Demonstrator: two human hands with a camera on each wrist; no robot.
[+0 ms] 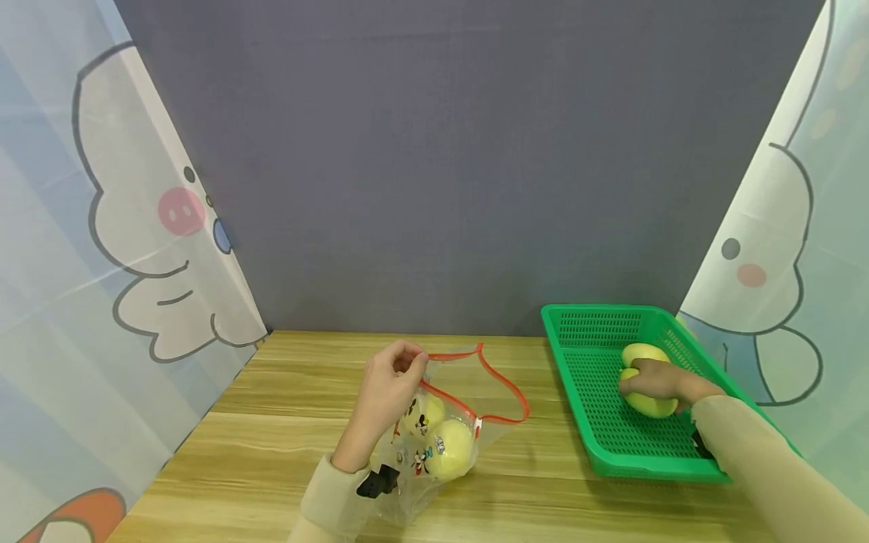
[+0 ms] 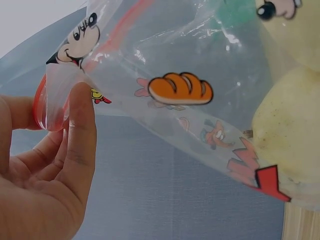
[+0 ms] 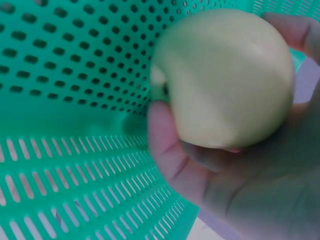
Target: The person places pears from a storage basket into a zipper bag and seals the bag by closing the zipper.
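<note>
My left hand [image 1: 387, 396] pinches the red-edged mouth of a clear zip bag [image 1: 416, 494] printed with cartoon figures. The bag's mouth gapes toward the right. Inside it lie pale yellow pears, one pear [image 1: 453, 450] at the front and another behind it. In the left wrist view, thumb and fingers [image 2: 82, 130] hold the red strip at the bag's edge. Over on the right, my right hand [image 1: 655, 379] reaches into a green basket [image 1: 587, 407] and grips a pear [image 3: 225, 80], fingers curled round it. A second pear [image 1: 643, 352] lies just behind that hand.
The basket has slotted, perforated walls and stands at the right of the wood-grain table [image 1: 271, 430]. A dark grey panel [image 1: 434, 166] rises at the table's back. Curtains with cartoon animals [image 1: 136, 188] hang on both sides.
</note>
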